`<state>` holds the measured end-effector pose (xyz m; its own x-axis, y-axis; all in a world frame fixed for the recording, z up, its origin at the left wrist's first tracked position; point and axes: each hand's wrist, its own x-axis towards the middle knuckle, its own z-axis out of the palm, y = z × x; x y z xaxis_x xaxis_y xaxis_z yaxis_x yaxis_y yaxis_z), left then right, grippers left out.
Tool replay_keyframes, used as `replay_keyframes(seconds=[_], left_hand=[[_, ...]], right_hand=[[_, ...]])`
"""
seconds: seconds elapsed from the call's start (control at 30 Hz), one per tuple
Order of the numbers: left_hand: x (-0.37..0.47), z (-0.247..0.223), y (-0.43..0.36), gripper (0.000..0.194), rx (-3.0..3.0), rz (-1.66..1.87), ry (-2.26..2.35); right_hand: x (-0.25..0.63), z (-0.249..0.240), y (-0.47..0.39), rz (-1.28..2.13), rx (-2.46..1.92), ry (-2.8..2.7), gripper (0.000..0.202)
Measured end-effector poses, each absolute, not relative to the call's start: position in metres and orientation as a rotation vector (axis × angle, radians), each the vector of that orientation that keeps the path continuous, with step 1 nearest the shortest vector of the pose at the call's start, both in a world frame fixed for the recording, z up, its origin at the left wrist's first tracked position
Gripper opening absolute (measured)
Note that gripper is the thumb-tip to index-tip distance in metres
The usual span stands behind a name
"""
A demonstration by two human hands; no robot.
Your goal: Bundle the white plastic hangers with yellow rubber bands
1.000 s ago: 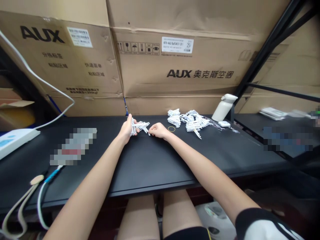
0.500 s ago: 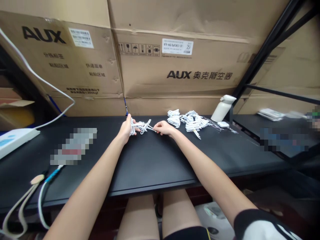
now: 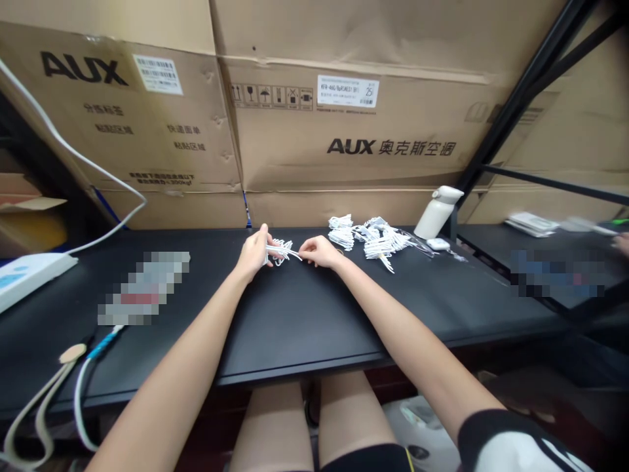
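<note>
Over the black tabletop [image 3: 304, 321], my left hand [image 3: 254, 254] is closed around a bundle of thin white cable [image 3: 281, 249], its folded loops sticking out to the right of the fingers. My right hand [image 3: 318, 252] pinches the free ends of that bundle between thumb and fingertips. The two hands are a short way apart, with the cable between them. Just right of my right hand lie more white cable bundles, a small one [image 3: 341, 232] and a larger heap [image 3: 383, 244].
A white bottle [image 3: 437, 213] and a small white case [image 3: 438, 244] stand at the back right, beside a black metal frame [image 3: 521, 98]. Large cardboard boxes [image 3: 295, 157] wall off the back. On the left lie a blurred-out flat device [image 3: 147, 288] and a white power strip [image 3: 34, 272].
My left hand has moved slightly right, nearer my right hand. The cable loops between them look more gathered. At the far right, another person's hand has shifted.
</note>
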<state>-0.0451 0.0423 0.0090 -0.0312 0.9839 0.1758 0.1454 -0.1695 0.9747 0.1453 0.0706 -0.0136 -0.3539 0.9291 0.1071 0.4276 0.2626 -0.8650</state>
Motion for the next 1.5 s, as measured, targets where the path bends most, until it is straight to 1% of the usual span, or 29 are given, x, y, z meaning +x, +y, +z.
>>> replay_keyframes(seconds=[0.1,0.27,0.4,0.63,0.73,0.93,1.17,1.5], left_hand=[[-0.045,0.009,0.042,0.043,1.389,1.313,1.308],[-0.046,0.009,0.043,0.042,1.367,1.345,1.329],[-0.047,0.009,0.044,0.042,1.349,1.368,1.362],[-0.048,0.007,0.045,0.042,1.395,1.37,1.418],[-0.047,0.007,0.045,0.043,1.415,1.354,1.361],[-0.043,0.013,0.042,0.043,1.272,1.322,1.22],[-0.042,0.012,0.039,0.044,1.393,1.228,1.276],[-0.046,0.007,0.042,0.04,1.408,1.332,1.406]], right_hand=[[0.146,-0.013,0.07,1.038,-1.208,-1.9,0.007],[0.149,-0.01,0.069,1.188,-1.207,-1.7,0.007],[0.15,-0.009,0.07,1.231,-1.238,-1.626,0.007],[0.152,-0.004,0.066,1.26,-1.235,-1.733,0.007],[0.151,-0.004,0.066,1.278,-1.248,-1.662,0.009],[0.146,-0.007,0.067,1.24,-1.272,-1.58,0.013],[0.145,-0.006,0.066,1.241,-1.281,-1.573,0.017],[0.148,-0.003,0.066,1.368,-1.301,-1.557,0.013]])
